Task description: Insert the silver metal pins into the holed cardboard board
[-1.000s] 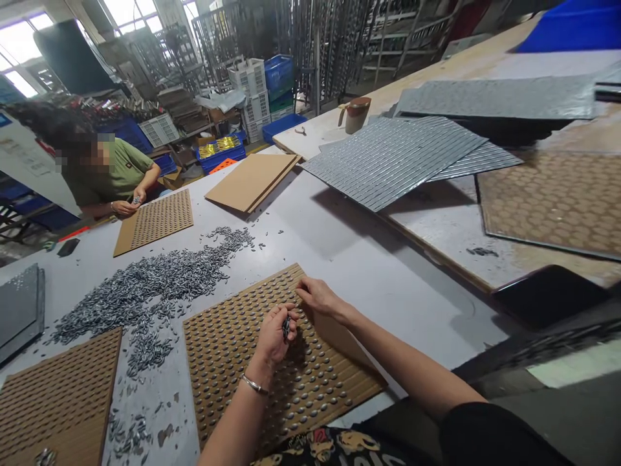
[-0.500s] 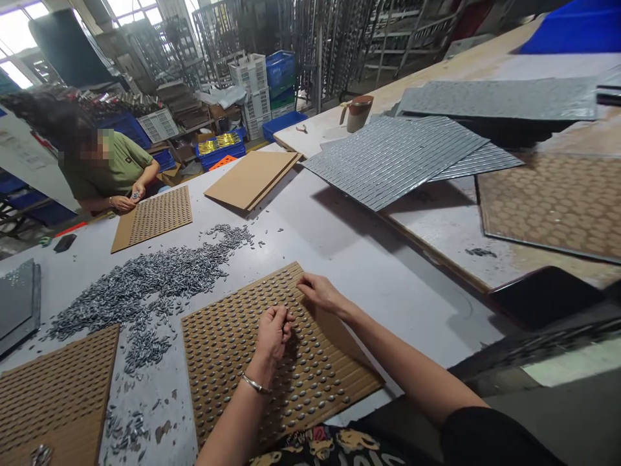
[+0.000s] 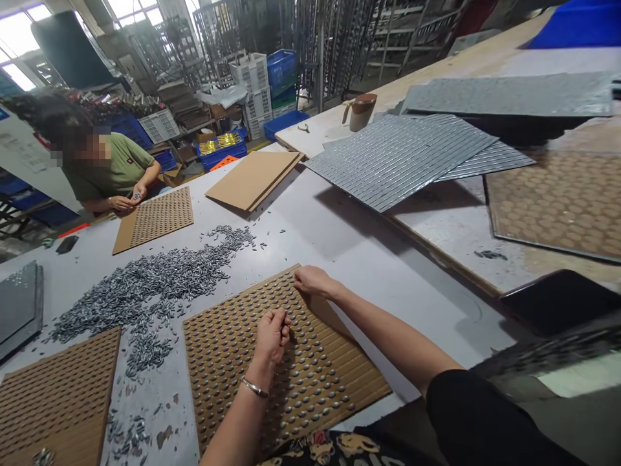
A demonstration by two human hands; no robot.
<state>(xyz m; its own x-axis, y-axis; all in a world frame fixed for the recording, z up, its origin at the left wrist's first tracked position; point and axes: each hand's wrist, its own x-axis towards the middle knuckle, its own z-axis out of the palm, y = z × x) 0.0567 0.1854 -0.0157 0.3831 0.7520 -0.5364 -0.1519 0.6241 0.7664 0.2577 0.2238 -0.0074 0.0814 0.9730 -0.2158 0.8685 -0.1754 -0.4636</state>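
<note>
A corrugated brown cardboard sheet (image 3: 356, 366) lies before me, with rows of small silver oval pieces (image 3: 298, 391) set along its grooves. My left hand (image 3: 272, 333) is closed just above the middle of the sheet; dark bits like those pieces show between thumb and fingers. At the sheet's far right corner, my right hand (image 3: 313, 282) is bent down with its fingertips pinched at the last grooves. What those fingertips hold, if anything, is hidden. A big loose pile of the same pieces (image 3: 150, 285) spreads over the table to the left.
Another filled cardboard sheet (image 3: 63, 382) lies at left. Across the table a person (image 3: 121, 168) works over a similar sheet (image 3: 160, 217). Plain cardboard (image 3: 252, 178) lies beyond the pile. Silver ribbed sheets (image 3: 402, 155), a mug (image 3: 361, 113) and a phone (image 3: 557, 301) are at right.
My right hand has shifted slightly left along the far edge of the sheet, its fingers turned further down. The left hand stays nearly in place, still closed.
</note>
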